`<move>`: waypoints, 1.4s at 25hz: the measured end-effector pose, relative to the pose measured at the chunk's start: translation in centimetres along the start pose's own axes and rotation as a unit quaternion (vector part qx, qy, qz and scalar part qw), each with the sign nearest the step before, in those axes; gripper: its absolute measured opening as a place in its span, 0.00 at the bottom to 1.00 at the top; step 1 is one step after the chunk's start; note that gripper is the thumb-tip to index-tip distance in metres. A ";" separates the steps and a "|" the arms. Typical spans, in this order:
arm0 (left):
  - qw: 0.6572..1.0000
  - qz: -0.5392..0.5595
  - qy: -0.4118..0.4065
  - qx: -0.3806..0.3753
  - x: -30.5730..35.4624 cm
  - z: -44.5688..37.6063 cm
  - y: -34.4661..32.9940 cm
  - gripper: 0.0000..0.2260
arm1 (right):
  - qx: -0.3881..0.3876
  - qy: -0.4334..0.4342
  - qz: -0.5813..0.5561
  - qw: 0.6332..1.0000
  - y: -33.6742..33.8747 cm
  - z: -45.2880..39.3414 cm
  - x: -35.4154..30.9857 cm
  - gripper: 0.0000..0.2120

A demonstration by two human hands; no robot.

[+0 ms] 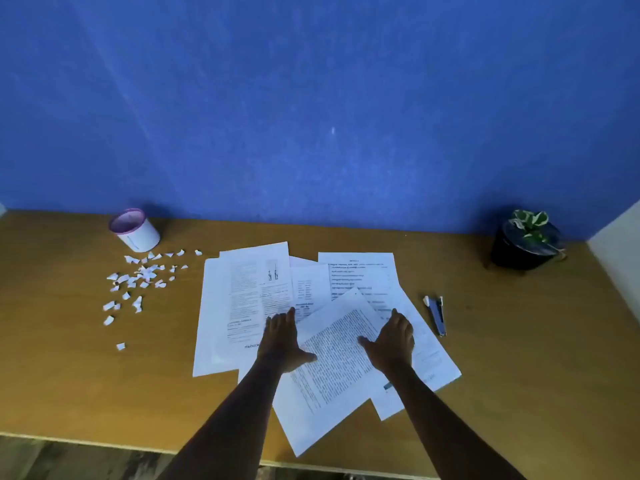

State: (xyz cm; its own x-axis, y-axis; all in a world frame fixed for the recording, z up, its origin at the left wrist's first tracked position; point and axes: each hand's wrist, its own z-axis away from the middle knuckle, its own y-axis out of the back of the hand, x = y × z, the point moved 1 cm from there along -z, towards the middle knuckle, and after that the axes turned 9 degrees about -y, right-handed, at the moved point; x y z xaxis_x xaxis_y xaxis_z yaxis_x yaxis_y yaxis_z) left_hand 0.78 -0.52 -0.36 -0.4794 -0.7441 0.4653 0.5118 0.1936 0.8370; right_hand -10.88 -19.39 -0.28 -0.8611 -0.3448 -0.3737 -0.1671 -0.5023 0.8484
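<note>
Papers lay fanned across the table's middle under my left hand and right hand — fingers straight, gripping nothing — so I judged an even inward sweep would gather them cleanly.

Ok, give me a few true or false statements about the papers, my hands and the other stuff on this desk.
1. The left hand and the right hand both rest on the printed sheets. True.
2. The blue stapler lies left of the sheets. False: it lies to their right, untouched.
3. Torn paper scraps lie scattered in front of the cup. True.
4. The potted plant stands on the sheets. False: it stands apart, on the desk, back right by the wall.
</note>
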 end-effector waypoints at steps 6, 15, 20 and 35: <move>0.996 -0.065 0.039 -0.044 0.5 -0.9 -1.2 0.50 | -0.036 -0.020 0.091 0.995 0.1 -1.2 1.7 0.53; 0.992 -0.115 0.039 -0.038 0.9 -1.1 -1.9 0.43 | -0.040 -0.021 0.153 0.987 -0.3 -2.9 2.2 0.45; 0.994 -0.092 0.053 -0.038 1.1 -0.8 -2.1 0.44 | -0.042 0.009 0.145 0.988 -0.3 -2.8 1.7 0.39; 0.993 -0.081 0.049 -0.077 0.2 -3.4 -0.9 0.50 | -0.038 -0.025 0.160 0.986 -0.6 -2.3 -1.4 0.40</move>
State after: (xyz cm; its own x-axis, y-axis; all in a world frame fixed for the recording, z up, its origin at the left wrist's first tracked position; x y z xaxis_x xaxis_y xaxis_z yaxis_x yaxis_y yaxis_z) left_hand 2.59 -3.05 -2.01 -0.4966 -0.8172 0.2926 0.5412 -0.0279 0.8404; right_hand -8.44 -20.40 -1.16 -0.8872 -0.4559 -0.0707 0.1520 -0.4336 0.8882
